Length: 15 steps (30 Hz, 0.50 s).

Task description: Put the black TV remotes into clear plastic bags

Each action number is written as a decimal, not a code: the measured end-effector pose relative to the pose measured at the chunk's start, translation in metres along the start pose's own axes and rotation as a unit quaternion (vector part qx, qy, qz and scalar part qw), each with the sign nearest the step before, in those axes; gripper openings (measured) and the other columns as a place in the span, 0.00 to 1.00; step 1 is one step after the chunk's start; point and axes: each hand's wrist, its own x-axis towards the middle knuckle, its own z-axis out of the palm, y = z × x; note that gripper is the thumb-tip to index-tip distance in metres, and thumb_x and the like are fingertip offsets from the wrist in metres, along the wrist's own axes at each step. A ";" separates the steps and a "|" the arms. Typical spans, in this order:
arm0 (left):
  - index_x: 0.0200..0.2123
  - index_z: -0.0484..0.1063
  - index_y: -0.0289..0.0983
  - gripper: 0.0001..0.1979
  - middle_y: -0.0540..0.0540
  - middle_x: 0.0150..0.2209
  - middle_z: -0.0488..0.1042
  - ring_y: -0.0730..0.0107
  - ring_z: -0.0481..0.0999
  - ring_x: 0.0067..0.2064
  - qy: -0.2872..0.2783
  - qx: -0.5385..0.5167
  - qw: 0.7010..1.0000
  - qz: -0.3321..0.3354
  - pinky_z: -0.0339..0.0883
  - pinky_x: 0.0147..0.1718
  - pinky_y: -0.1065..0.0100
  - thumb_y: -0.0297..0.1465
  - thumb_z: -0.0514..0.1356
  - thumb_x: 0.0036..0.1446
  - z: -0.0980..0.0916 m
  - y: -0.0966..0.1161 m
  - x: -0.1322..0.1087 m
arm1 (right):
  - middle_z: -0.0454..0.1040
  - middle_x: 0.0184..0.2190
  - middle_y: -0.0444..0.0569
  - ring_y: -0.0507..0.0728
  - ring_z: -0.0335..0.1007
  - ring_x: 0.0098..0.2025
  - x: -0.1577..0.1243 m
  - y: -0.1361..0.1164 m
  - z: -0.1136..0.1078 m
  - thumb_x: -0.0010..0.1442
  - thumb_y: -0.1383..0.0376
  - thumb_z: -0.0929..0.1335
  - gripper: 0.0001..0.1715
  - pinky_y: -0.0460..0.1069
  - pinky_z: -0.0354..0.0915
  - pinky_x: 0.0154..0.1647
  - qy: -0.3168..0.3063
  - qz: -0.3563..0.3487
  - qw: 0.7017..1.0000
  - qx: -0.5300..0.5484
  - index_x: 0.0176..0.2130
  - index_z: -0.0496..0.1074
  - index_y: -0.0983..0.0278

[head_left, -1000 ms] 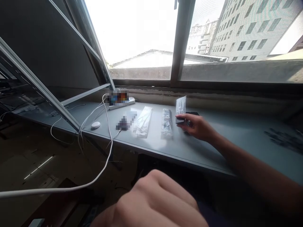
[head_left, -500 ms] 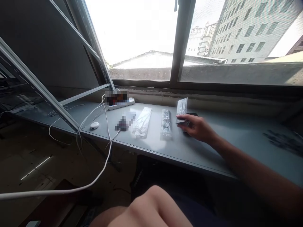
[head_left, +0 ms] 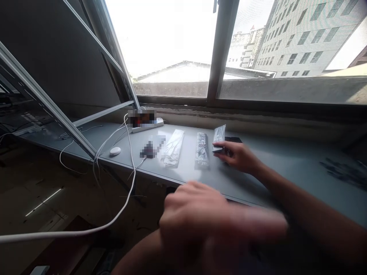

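Note:
My right hand reaches over the desk, its thumb and fingers closed on a small flat packet in clear plastic. The packet tilts upward from the fingertips. Partly hidden behind that hand lies a dark flat object. Left of the packet is a long plastic-wrapped item with dark parts. Farther left lies a whitish item in a clear bag. My left hand is close to the camera, in front of the desk edge. One digit points right; the rest are smeared by motion, and nothing in it can be made out.
A white cable hangs across the desk's front edge. A white round device, a blurred-out object and a power strip sit to the left. A metal frame slants over the desk. Dark items lie far right.
My left hand has risen and swung right, and one of its digits now points right. My right hand, with the packet, has shifted slightly left and down.

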 end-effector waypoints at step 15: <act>0.56 0.85 0.42 0.16 0.46 0.37 0.86 0.65 0.83 0.36 -0.112 -0.052 0.974 -0.190 0.77 0.43 0.65 0.33 0.58 0.75 0.050 -0.132 0.056 | 0.85 0.48 0.56 0.70 0.83 0.53 -0.002 0.013 0.008 0.71 0.54 0.74 0.30 0.62 0.79 0.57 -0.017 -0.009 1.000 -0.013 0.68 0.83 0.54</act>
